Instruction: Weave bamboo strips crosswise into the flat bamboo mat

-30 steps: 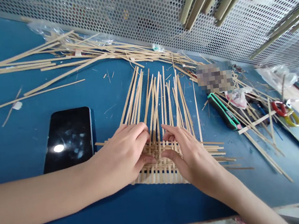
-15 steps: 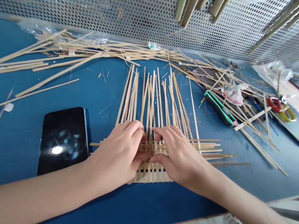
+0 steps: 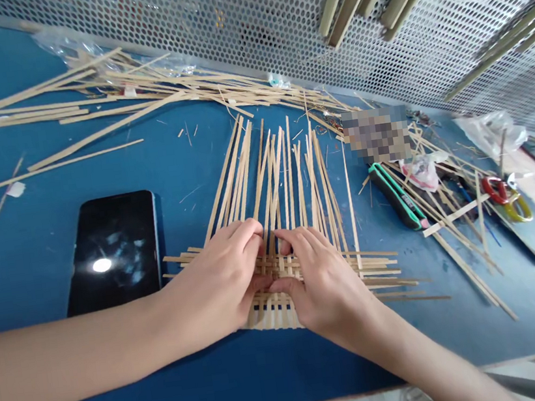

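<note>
A partly woven mat of thin pale strips [image 3: 279,316] lies on the blue table, with long upright strips fanning away from me and crosswise strips sticking out at both sides. My left hand [image 3: 222,272] grips the weave from the left, its fingers curled and the tips partly hidden. From the right, my right hand [image 3: 323,272] pinches the same weave with bent fingers and thumb. A small gap showing woven strips separates the two hands.
A black phone [image 3: 113,247] lies left of my hands. Loose strips [image 3: 146,104] and plastic bags spread along the back. To the right are a green-and-black cutter [image 3: 398,196], scissors with red and yellow handles [image 3: 506,195] and more strips. A perforated metal panel [image 3: 224,22] stands behind.
My left hand has shifted slightly, and more crosswise strip ends show at the mat's left side. The view has moved a little. Both hands remain on the weave.
</note>
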A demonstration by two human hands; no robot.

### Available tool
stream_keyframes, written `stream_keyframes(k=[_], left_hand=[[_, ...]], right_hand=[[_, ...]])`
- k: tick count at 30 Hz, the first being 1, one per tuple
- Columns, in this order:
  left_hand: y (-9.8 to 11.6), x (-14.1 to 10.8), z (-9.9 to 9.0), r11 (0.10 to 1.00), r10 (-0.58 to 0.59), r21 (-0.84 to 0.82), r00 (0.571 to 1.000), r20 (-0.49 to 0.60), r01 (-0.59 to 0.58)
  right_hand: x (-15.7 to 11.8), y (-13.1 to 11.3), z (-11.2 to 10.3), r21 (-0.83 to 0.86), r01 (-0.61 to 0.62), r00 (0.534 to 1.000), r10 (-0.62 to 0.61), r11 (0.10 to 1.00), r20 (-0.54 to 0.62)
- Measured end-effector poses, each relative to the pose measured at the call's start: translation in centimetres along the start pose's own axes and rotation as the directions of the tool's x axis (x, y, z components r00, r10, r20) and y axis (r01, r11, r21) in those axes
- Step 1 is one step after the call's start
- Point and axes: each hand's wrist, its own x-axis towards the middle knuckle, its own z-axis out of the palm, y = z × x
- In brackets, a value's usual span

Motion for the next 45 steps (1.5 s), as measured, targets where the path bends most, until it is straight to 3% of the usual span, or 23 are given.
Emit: stream_keyframes(k=[8, 14, 22, 31, 45], left_hand=[[0.0, 0.0, -0.8, 0.999, -0.036, -0.012, 0.999, 0.035, 0.036], [1.3, 1.0, -1.2, 0.983, 0.102, 0.156, 0.994, -0.026, -0.097], [1.9, 2.5, -0.1, 0.982, 0.086, 0.166, 0.996, 0.013, -0.087], [1.8, 2.5, 0.2, 0.993, 0.029, 0.111, 0.998, 0.046, -0.034], [1.6, 2.3, 0.7, 1.0, -0.001, 0.02, 0.999, 0.054, 0.0]], right_hand=[[-0.6, 0.4, -1.7, 0.045, 0.018, 1.0, -0.019, 0.999, 0.025], [-1.6, 2.1, -3.3, -0.059, 0.012, 1.0, -0.012, 0.998, 0.002], [-1.6, 2.3, -3.1, 0.007, -0.002, 0.991, 0.001, 1.0, 0.134], [-1.4, 2.7, -2.4, 0.032, 0.016, 0.997, -0.018, 0.999, 0.075], [-1.5, 2.5, -2.2, 0.068, -0.047, 0.994, 0.04, 0.997, 0.1]])
